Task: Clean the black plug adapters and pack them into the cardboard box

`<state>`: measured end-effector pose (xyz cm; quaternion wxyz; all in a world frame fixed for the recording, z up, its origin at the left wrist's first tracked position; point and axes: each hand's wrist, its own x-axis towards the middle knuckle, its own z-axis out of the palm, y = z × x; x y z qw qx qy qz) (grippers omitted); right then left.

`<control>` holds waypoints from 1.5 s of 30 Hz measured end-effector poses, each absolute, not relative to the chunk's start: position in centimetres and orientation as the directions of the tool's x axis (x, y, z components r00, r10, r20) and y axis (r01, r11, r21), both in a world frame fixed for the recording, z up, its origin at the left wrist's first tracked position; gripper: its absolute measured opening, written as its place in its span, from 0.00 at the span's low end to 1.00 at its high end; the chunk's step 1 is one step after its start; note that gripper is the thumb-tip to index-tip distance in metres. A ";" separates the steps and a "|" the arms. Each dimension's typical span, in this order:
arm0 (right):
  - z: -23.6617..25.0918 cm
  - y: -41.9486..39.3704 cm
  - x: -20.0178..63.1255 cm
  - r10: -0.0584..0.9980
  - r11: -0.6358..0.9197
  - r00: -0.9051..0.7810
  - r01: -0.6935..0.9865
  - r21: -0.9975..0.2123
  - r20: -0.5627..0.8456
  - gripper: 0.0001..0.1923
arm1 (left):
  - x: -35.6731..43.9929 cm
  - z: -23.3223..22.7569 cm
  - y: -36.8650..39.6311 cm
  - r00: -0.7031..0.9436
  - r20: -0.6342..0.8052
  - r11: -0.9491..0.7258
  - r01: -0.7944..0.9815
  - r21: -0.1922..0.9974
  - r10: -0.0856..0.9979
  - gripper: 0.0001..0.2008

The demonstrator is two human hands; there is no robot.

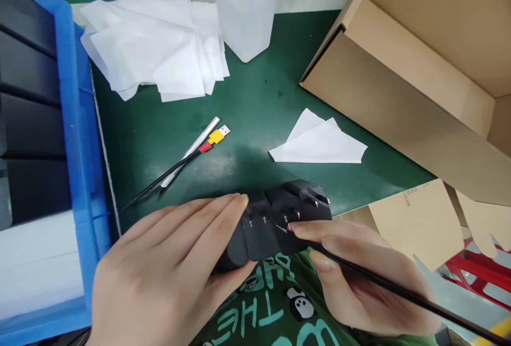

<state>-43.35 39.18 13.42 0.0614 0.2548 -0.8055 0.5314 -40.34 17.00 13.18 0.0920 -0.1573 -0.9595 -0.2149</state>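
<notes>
The left hand point(171, 266) has its fingers clamped on a row of black plug adapters point(275, 223) whose long axis runs left to right, while the right hand point(359, 282), fingers pinched together on a thin black tool point(399, 293), sets its tip against the row's middle just beyond them.

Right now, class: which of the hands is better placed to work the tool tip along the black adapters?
Right. The right hand already holds the thin black tool, its tip at the black adapters, while the left hand grips them.
</notes>
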 end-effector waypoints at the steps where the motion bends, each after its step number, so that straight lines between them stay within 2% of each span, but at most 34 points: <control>1: 13.4 39.1 -43.3 -0.344 0.307 -0.862 -0.479 -0.823 0.373 0.20 | -40.3 13.2 16.9 -0.932 0.243 0.856 0.346 0.383 0.268 0.16; 6: 13.6 39.3 -43.6 -0.383 0.322 -0.855 -0.477 -0.818 0.349 0.22 | -40.6 13.2 16.9 -0.928 0.246 0.852 0.358 0.382 0.279 0.15; 9: 13.8 39.6 -43.7 -0.417 0.375 -0.859 -0.461 -0.805 0.298 0.19 | -40.7 13.2 17.0 -0.929 0.247 0.852 0.355 0.385 0.276 0.15; 14: 14.1 39.6 -43.4 -0.401 0.354 -0.864 -0.451 -0.819 0.303 0.19 | -40.6 13.2 17.0 -0.933 0.233 0.850 0.348 0.395 0.274 0.16; 18: 14.3 39.6 -43.3 -0.422 0.409 -0.870 -0.433 -0.803 0.255 0.13 | -40.2 13.2 16.9 -0.942 0.225 0.855 0.323 0.406 0.249 0.16; 21: 14.3 39.5 -43.3 -0.373 0.379 -0.879 -0.436 -0.816 0.297 0.16 | -40.2 13.1 17.0 -0.948 0.209 0.860 0.307 0.407 0.239 0.16; 27: 14.0 39.5 -43.5 -0.399 0.340 -0.867 -0.441 -0.831 0.297 0.19 | -40.4 13.2 16.9 -0.935 0.226 0.854 0.345 0.389 0.275 0.17; 31: 13.5 39.6 -43.1 -0.358 0.305 -0.887 -0.405 -0.862 0.291 0.21 | -40.5 13.3 16.9 -0.928 0.239 0.859 0.357 0.366 0.284 0.17; 35: 12.7 39.8 -42.7 -0.265 0.127 -0.916 -0.344 -0.930 0.302 0.24 | -41.0 13.6 17.9 -0.924 0.270 0.855 0.361 0.372 0.272 0.20; 38: 11.9 39.7 -42.3 -0.089 0.023 -0.933 -0.352 -0.936 0.348 0.19 | -41.4 14.0 19.0 -0.916 0.273 0.847 0.381 0.370 0.293 0.21; 41: 11.3 39.4 -41.8 0.078 0.006 -0.924 -0.374 -0.927 0.374 0.13 | -41.2 14.4 19.7 -0.915 0.242 0.841 0.394 0.370 0.322 0.20; 43: 11.1 39.5 -41.6 0.103 0.015 -0.928 -0.359 -0.933 0.358 0.13 | -40.8 14.7 19.8 -0.916 0.213 0.835 0.398 0.379 0.340 0.18; 45: 11.1 39.7 -41.6 0.056 0.017 -0.936 -0.348 -0.937 0.349 0.15 | -40.2 14.9 19.8 -0.917 0.181 0.825 0.399 0.402 0.355 0.15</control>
